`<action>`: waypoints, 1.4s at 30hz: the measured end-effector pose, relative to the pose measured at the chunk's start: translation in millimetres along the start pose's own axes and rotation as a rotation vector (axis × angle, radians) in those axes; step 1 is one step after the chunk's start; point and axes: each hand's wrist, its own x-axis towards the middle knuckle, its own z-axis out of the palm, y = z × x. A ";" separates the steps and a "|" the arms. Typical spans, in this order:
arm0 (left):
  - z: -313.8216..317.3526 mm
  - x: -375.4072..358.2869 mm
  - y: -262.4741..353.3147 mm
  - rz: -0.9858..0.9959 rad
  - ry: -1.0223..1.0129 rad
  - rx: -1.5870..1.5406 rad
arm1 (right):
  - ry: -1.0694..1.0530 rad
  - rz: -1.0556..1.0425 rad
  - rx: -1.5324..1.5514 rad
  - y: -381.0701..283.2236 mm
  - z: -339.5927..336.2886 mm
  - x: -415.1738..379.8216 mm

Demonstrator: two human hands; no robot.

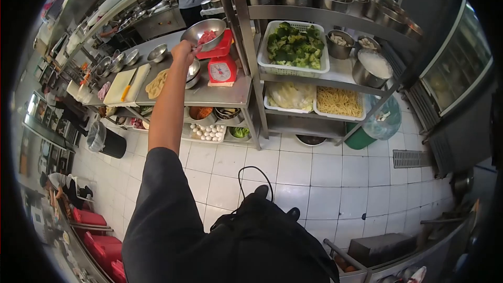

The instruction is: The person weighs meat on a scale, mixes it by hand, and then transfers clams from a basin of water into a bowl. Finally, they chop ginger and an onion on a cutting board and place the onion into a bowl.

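- My left arm reaches far and slightly left, nearly straight, the black sleeve ending around the elbow.
- My left hand point(183, 52) grips the steel bowl point(204, 25) by its near-left edge; red meat point(207, 37) lies inside.
- That bowl is over the red scale point(221, 69); whether it rests there, I cannot tell.
- The scale stands on a steel counter point(225, 90), above white floor tiles point(293, 167).
- Left along the counter: a cutting board point(116, 85) with an orange-handled knife point(126, 92).
- Right, past a rack post point(241, 21) close beside the scale: broccoli point(295, 46), noodles point(339, 101) below.
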 end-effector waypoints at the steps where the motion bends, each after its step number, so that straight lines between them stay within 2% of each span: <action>1: 0.7 12.8 -2.7 -0.025 -0.006 -0.015 | -0.045 -0.209 -0.239 -19.1 0.9 2.5; 2: -1.6 25.4 -5.8 -0.052 -0.008 -0.029 | -0.094 -0.419 -0.479 -31.3 0.7 4.8; 3: -5.6 34.5 -9.8 -0.078 -0.004 -0.046 | -0.267 -0.208 -0.086 104.1 13.6 47.5; 5: -5.6 38.4 -15.3 -0.051 -0.061 -0.058 | -0.438 0.372 0.629 85.0 65.6 66.3; 6: -4.8 34.6 -15.5 -0.041 -0.085 -0.059 | -0.446 0.704 0.954 75.1 92.7 77.4; 8: 0.7 36.5 -19.3 -0.108 -0.098 0.012 | -0.507 0.679 1.031 -112.6 126.1 13.4; 10: -0.6 43.3 -27.2 -0.146 -0.160 0.053 | -0.941 0.469 1.055 -195.1 173.4 -14.6; 11: -2.5 45.7 -29.1 -0.145 -0.162 0.057 | -1.009 0.469 1.145 -231.0 201.1 -30.6; 12: -4.3 46.4 -31.9 -0.145 -0.166 0.060 | -1.152 0.467 1.140 -285.2 218.3 -50.9; 13: -4.5 47.6 -31.6 -0.140 -0.172 0.060 | -1.208 0.423 1.142 -343.1 230.0 -79.6; 14: -3.6 41.4 -26.5 -0.117 -0.200 0.085 | -1.273 0.406 1.224 -361.7 260.4 -92.9; 16: -8.0 22.7 -15.8 -0.070 -0.253 0.130 | -1.468 0.291 1.248 -458.0 274.5 -136.4; 18: -16.6 22.8 -14.9 -0.076 -0.240 0.123 | -1.591 0.278 1.332 -526.9 293.8 -173.0; 20: -32.6 25.2 -8.1 -0.085 -0.247 0.112 | -1.710 0.172 1.354 -591.5 302.7 -201.3; 22: -55.6 20.7 2.2 -0.102 -0.277 0.097 | -1.923 0.005 1.489 -648.0 324.8 -227.4; 23: -62.2 7.5 9.5 -0.087 -0.164 0.092 | -1.931 -0.004 1.457 -676.9 320.0 -239.9; 26: -108.0 0.3 19.8 -0.035 -0.257 0.153 | -1.937 -0.055 1.451 -755.6 325.8 -283.0; 30: -148.0 -19.6 22.5 -0.020 -0.204 0.123 | -1.923 -0.270 1.313 -848.3 367.0 -340.8; 32: -161.1 -30.5 24.0 -0.024 -0.162 0.182 | -1.703 -0.390 1.141 -883.2 354.9 -373.7; 34: -170.3 -37.2 22.8 -0.025 -0.145 0.214 | -1.519 -1.051 0.764 -903.1 373.0 -392.0; 37: -172.3 -40.0 24.4 -0.026 -0.149 0.256 | -1.088 -1.242 0.610 -914.4 387.8 -416.4; 40: -160.0 -33.0 22.2 -0.012 -0.164 0.275 | -1.090 -1.255 0.817 -908.8 398.4 -420.3; 42: -142.0 -22.1 23.5 0.003 -0.184 0.285 | -1.069 -1.336 0.678 -901.4 391.8 -421.6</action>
